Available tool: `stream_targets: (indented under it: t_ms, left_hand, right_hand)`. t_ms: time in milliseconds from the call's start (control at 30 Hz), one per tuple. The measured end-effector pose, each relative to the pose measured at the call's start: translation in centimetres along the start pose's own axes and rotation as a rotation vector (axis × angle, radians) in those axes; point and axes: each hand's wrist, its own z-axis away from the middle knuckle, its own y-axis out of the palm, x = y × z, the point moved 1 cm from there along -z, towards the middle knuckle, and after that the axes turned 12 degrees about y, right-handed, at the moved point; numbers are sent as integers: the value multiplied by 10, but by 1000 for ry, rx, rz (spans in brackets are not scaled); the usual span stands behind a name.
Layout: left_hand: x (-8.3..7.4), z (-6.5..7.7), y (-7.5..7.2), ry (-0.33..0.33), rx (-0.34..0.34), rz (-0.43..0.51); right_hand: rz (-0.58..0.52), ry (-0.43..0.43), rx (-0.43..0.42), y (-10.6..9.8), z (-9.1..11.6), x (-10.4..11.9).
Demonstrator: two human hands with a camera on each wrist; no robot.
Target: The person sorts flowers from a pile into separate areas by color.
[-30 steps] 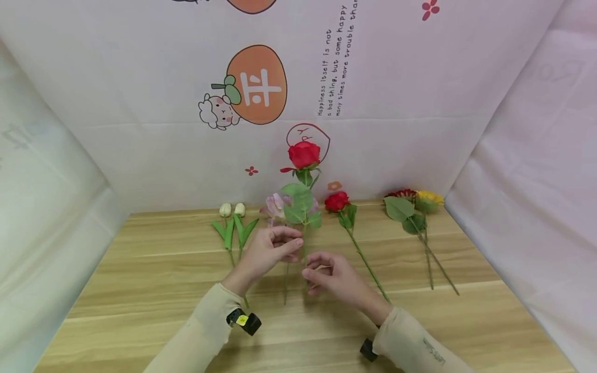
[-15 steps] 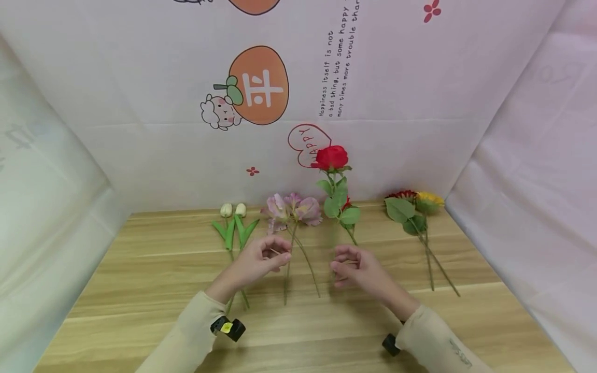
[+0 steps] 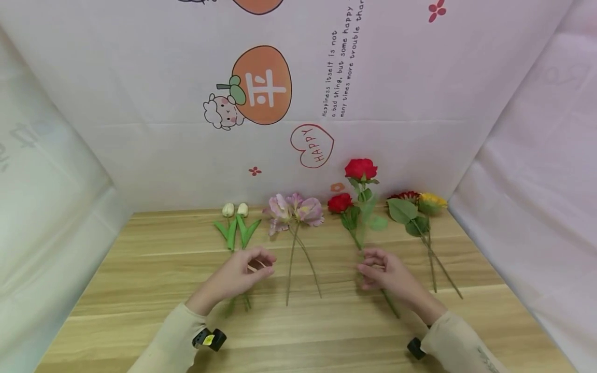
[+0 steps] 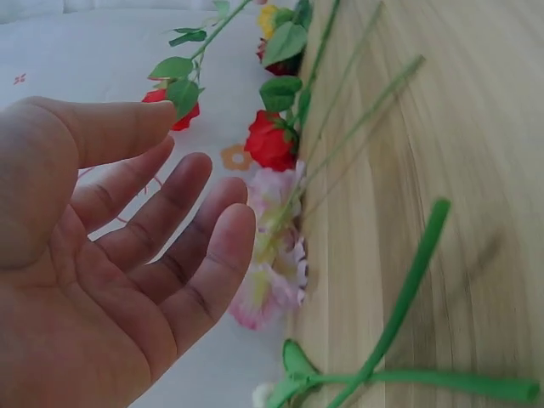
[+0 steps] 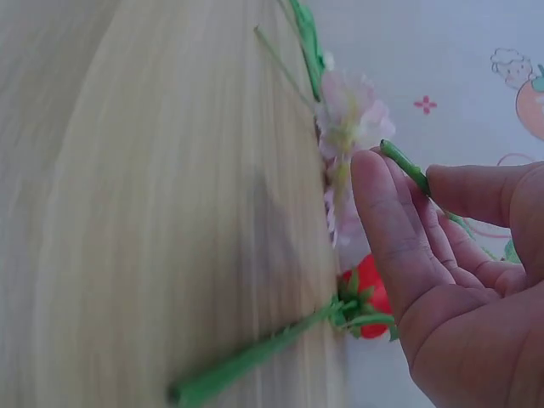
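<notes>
My right hand (image 3: 382, 269) pinches the green stem (image 5: 406, 166) of a red rose (image 3: 361, 169) between thumb and fingers, its bloom raised above the table. Just behind that stem lies a second red rose (image 3: 340, 203) on the wood. Over the stems of two white tulips (image 3: 235, 210) hovers my left hand (image 3: 238, 274); its fingers are loosely bent with nothing between them, as the left wrist view shows. Between the hands lie two pinkish-purple flowers (image 3: 296, 211) with crossed stems.
Farther right on the wooden table (image 3: 298, 336) lie a yellow flower (image 3: 431, 203) and a dark red flower (image 3: 403, 196), stems crossing. A white printed cloth (image 3: 163, 77) stands behind the table and along its sides.
The right hand has carried the rose rightward, from in front of the purple flowers to over the lying rose. The left hand has let go of its stem and drawn back left.
</notes>
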Motion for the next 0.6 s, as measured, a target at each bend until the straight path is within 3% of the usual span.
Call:
stream_targets:
  t_ms: [233,467,600]
  left_hand:
    - [2,12,-4,11,25,-88]
    - [9,27,-5,181,48,-481]
    - [15,36,-5,237,43,-591]
  right_hand:
    - [6,59,-34,-11,0,-5]
    - [11,96,-40,-17,-1,-11]
    - [28,112,-34,-21,-3,-14]
